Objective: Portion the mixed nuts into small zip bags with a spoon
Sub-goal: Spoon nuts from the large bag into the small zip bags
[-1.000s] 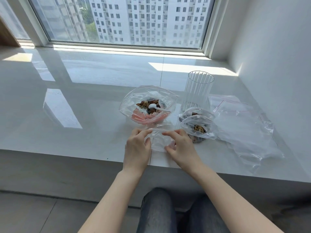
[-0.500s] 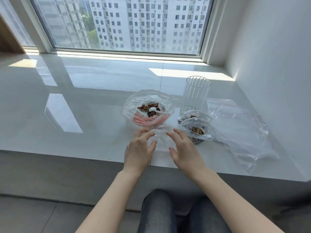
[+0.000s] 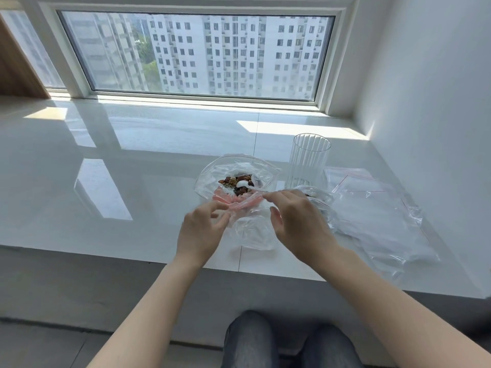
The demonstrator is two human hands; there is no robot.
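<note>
Now, my left hand (image 3: 202, 229) and right hand (image 3: 297, 221) apart, each pinching one end of the small bag's (image 3: 252, 229) pink zip, bag over the sill's (image 3: 132, 181) near edge, nuts (image 3: 236, 183) and spoon (image 3: 245, 184) in the big bag (image 3: 212, 176) just behind.

Before me: wide glossy white stone sill (image 3: 148, 144), tile seam running front to back, sunlit patches on surface. Beyond: white-framed window (image 3: 199, 53), pale high-rise apartment blocks (image 3: 233, 53) outside, some green trees between. Right: plain white wall (image 3: 430, 83). Far left: light brown wood panel (image 3: 16, 67). Below sill: grey floor (image 3: 39, 346).
</note>
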